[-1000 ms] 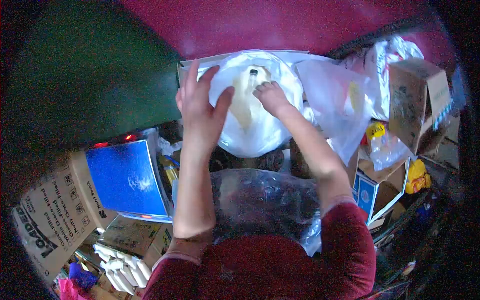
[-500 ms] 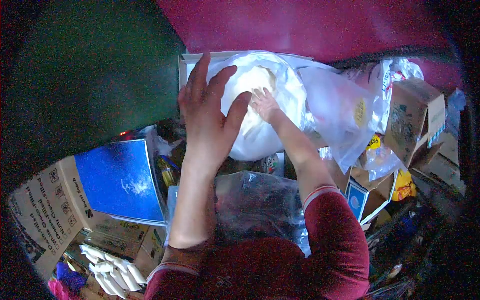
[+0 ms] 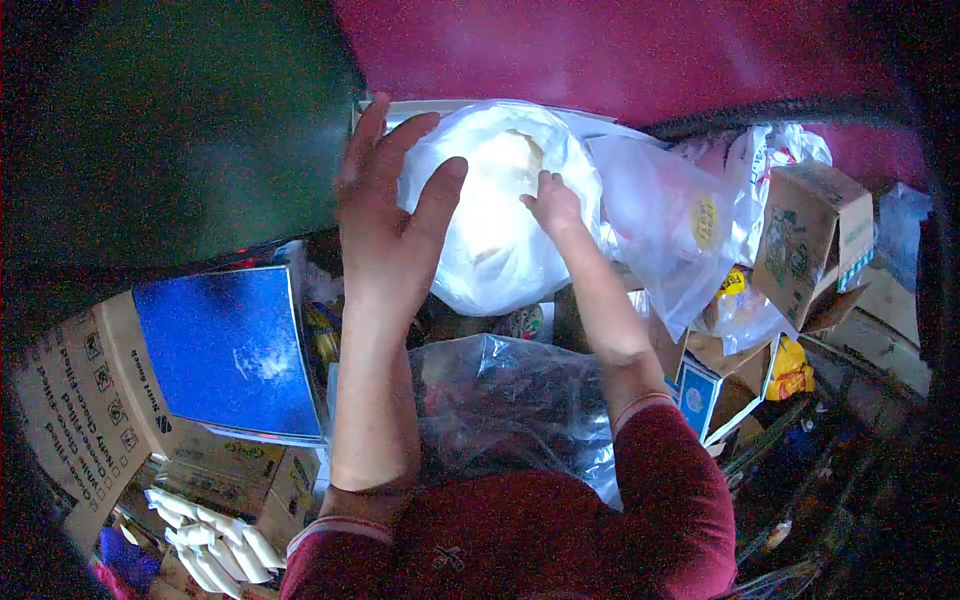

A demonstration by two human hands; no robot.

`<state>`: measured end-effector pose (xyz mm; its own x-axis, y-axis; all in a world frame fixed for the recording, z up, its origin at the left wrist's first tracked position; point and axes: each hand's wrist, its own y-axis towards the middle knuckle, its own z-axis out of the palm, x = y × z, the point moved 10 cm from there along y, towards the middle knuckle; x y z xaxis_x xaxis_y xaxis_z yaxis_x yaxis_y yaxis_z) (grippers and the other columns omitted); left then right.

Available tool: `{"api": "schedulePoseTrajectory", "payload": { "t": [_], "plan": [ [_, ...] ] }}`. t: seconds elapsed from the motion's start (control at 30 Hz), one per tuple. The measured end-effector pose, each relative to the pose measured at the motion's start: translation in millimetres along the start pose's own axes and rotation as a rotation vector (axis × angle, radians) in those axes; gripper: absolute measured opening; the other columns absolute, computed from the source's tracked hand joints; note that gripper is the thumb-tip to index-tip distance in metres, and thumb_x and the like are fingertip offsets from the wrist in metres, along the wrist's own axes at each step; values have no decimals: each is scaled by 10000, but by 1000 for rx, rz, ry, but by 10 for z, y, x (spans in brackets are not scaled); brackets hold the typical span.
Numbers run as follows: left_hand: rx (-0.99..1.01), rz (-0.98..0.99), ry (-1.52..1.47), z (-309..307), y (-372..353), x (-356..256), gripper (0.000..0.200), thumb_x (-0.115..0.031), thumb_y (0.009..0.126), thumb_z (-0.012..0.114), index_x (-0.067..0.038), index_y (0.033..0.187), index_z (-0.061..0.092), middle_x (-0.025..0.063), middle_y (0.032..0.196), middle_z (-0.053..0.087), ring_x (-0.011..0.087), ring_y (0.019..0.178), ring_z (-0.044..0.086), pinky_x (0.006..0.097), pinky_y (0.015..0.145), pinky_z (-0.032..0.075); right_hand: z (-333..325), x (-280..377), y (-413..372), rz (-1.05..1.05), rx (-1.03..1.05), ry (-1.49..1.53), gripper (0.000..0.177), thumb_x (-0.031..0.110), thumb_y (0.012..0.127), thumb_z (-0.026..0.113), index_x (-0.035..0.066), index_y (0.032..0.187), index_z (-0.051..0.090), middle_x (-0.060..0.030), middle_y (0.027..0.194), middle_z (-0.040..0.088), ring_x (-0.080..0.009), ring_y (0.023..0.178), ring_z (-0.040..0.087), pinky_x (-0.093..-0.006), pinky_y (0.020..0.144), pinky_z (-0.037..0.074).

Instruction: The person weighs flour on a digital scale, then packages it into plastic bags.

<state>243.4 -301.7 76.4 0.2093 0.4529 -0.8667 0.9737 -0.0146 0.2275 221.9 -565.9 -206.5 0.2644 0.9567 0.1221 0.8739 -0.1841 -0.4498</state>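
A white plastic bag [image 3: 490, 290] with its mouth spread wide holds a brightly lit white mass [image 3: 490, 200], too washed out to name. At the bag's left rim my left hand [image 3: 390, 215] is open, its fingers spread and nothing in them. My right hand [image 3: 556, 207] reaches into the bag on the right side, over the white contents. Its fingers are curled in and the thumb points left; what they hold, if anything, I cannot tell. Beside the bag on the right lies a clear plastic bag [image 3: 655, 215] with a yellow label.
A blue-faced box [image 3: 230, 350] stands at left, above an open carton [image 3: 110, 400] and several white packets [image 3: 215, 545]. Clear plastic sheeting [image 3: 500, 400] lies in front of my body. Cardboard boxes [image 3: 805, 230] crowd the right, near a yellow packet [image 3: 790, 368].
My right hand's spread fingers have curled in, and the hand has shifted slightly right within the bag. My left hand has moved a little left, still spread.
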Motion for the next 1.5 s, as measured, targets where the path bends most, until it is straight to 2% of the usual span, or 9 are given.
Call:
{"api": "schedulePoseTrajectory", "payload": {
  "t": [0.23,0.43,0.63,0.83,0.87,0.97,1.0,1.23,1.5],
  "plan": [
    [21,1,-40,-1,-37,20,365,-184,767,658,-24,1088,594,228,1320,413,359,1222,400,421,1001,320,498,-41,174,189,-3,104,467,86,793,486,21,1217,302,-233,1120,493,-373,926,593,-463,780,488],
    [74,34,-28,55,-28,-10,373,-188,771,660,-27,1100,585,223,1325,405,362,1215,407,421,1000,324,437,101,292,135,-96,185,587,162,784,580,68,1281,282,-223,1182,463,-363,922,597,-453,788,489],
    [54,11,6,35,-32,-9,370,-187,779,655,-32,1107,581,216,1320,410,360,1198,424,418,997,333,341,352,-36,-126,212,-163,781,323,776,642,104,1393,217,-169,1133,533,-319,980,585,-433,770,493],
    [76,10,-31,69,-54,-32,356,-182,778,657,-42,1099,588,213,1321,410,357,1178,445,415,989,344,-55,97,70,-82,72,-324,550,334,799,611,96,1259,424,-115,1073,567,-283,945,603,-410,762,496],
    [73,14,-41,78,-58,-39,355,-181,778,656,-43,1098,589,213,1321,410,355,1178,445,414,988,345,-128,125,109,-118,-41,-326,406,292,850,534,100,1200,463,-109,1058,566,-278,939,604,-411,760,496],
    [71,24,-49,106,-70,-56,352,-179,778,655,-43,1097,590,211,1321,412,350,1180,445,413,987,347,-21,72,493,-8,-117,-224,341,225,883,451,101,1201,463,-107,1070,559,-272,985,585,-405,755,498],
    [73,29,-38,110,-67,-68,353,-179,778,655,-43,1097,590,211,1320,412,349,1180,444,412,986,347,-64,173,494,15,-95,-239,336,160,883,416,93,1209,459,-97,1098,554,-277,992,582,-406,781,488],
    [30,-2,57,16,-14,27,357,-175,776,658,-44,1101,589,206,1320,414,337,1183,443,403,989,343,74,474,319,-318,-42,-426,297,156,872,414,167,1141,540,-84,1090,596,-250,1036,571,-477,857,411],
    [-11,-5,-28,-60,-50,-28,350,-168,769,660,-42,1091,600,198,1323,417,314,1167,453,395,989,342,-424,-125,35,-4,87,-436,444,85,835,459,176,1266,405,-111,1143,544,-270,1057,549,-448,871,429]
  ]
}}
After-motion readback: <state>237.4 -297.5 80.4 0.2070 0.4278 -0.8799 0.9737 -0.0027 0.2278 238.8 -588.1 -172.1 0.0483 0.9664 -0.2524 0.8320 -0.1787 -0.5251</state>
